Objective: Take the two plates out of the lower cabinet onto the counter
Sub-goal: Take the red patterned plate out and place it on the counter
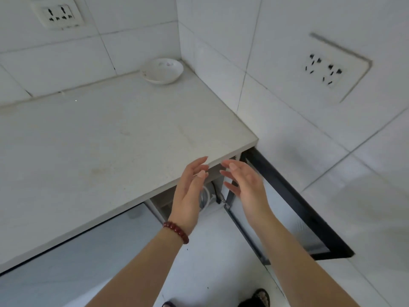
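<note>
Both my hands hover in front of the counter's front edge, palms facing each other, fingers apart, holding nothing. My left hand (190, 193) wears a dark red bead bracelet on the wrist. My right hand (245, 185) is a short gap to its right. Below them the lower cabinet (210, 200) stands open, its black-framed glass door (294, 209) swung out to the right. Inside I see only a white curved rim, partly hidden by my left hand. The grey-white counter (110, 138) spreads to the left. A white dish (162, 70) sits in its far corner.
White tiled walls meet at the corner behind the dish. One wall socket (58, 15) is on the back wall, another socket (324, 69) on the right wall. A shut cabinet door (73, 258) lies under the counter at left. My feet (256, 299) stand on the white tile floor.
</note>
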The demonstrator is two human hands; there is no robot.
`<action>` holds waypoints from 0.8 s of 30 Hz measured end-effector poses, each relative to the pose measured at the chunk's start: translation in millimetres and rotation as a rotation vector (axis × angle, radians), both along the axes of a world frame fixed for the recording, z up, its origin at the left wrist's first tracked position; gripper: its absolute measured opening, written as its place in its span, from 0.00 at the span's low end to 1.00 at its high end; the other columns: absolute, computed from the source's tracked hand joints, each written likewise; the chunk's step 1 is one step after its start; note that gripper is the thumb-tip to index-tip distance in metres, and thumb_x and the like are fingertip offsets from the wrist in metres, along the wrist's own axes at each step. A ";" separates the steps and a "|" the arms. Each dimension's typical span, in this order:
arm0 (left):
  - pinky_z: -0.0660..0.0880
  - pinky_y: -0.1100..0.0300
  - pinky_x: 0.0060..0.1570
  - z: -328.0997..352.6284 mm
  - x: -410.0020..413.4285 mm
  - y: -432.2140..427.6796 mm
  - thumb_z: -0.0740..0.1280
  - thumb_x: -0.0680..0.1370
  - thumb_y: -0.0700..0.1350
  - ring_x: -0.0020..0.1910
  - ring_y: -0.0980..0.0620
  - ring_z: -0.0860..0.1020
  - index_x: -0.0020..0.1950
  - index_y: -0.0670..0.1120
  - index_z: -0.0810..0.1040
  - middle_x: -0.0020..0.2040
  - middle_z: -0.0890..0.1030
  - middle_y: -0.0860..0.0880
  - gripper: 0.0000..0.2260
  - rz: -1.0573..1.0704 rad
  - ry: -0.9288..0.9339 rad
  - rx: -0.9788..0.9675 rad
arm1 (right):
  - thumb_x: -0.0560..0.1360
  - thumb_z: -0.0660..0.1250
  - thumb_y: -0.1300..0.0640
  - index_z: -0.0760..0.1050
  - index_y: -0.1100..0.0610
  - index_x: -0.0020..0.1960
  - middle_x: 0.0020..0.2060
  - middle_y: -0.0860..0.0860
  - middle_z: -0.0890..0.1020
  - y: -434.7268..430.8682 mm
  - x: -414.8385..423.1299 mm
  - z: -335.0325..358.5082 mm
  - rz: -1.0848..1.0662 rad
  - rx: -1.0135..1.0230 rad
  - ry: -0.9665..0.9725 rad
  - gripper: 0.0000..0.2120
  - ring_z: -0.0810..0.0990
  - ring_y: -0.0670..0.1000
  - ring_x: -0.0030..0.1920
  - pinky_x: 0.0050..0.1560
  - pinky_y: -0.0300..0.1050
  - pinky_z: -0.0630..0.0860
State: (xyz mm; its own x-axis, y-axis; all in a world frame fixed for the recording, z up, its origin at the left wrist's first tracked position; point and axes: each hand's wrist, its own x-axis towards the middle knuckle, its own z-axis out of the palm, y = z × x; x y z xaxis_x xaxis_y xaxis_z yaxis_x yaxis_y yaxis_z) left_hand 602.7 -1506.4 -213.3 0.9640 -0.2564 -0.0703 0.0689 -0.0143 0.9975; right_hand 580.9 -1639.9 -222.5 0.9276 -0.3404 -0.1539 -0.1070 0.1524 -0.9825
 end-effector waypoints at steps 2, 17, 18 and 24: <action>0.70 0.50 0.63 -30.3 3.2 -3.0 0.57 0.75 0.56 0.61 0.57 0.75 0.60 0.60 0.74 0.58 0.78 0.56 0.15 0.010 0.002 0.001 | 0.77 0.62 0.52 0.78 0.52 0.56 0.55 0.48 0.82 -3.6 3.6 -28.5 0.008 -0.004 0.001 0.11 0.80 0.46 0.54 0.59 0.50 0.76; 0.71 0.53 0.64 -267.0 58.5 -28.4 0.56 0.76 0.54 0.61 0.59 0.74 0.59 0.59 0.73 0.59 0.76 0.57 0.14 0.074 -0.092 -0.030 | 0.75 0.62 0.49 0.79 0.48 0.54 0.55 0.46 0.82 -27.4 57.8 -270.2 0.011 -0.044 -0.072 0.11 0.80 0.44 0.56 0.60 0.49 0.76; 0.71 0.54 0.63 -280.2 63.6 -29.7 0.56 0.75 0.54 0.61 0.59 0.74 0.59 0.59 0.73 0.59 0.76 0.57 0.14 0.073 -0.109 -0.034 | 0.73 0.63 0.47 0.80 0.47 0.53 0.55 0.46 0.83 -27.9 62.9 -283.7 0.008 -0.038 -0.088 0.12 0.80 0.45 0.56 0.59 0.48 0.76; 0.72 0.54 0.61 -362.1 89.9 -38.0 0.57 0.75 0.56 0.60 0.57 0.75 0.59 0.61 0.75 0.60 0.77 0.55 0.14 0.109 -0.192 -0.076 | 0.70 0.63 0.45 0.82 0.47 0.49 0.53 0.48 0.84 -28.8 94.0 -362.1 0.036 0.041 -0.208 0.13 0.81 0.48 0.55 0.52 0.41 0.77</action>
State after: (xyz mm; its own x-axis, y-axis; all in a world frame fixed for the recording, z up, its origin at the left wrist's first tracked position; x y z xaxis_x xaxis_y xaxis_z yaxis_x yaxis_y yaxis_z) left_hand 692.6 -1544.4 -575.5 0.9800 -0.1479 0.1331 -0.1257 0.0586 0.9903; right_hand 674.9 -1668.8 -584.6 0.9521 -0.3044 0.0295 0.0918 0.1924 -0.9770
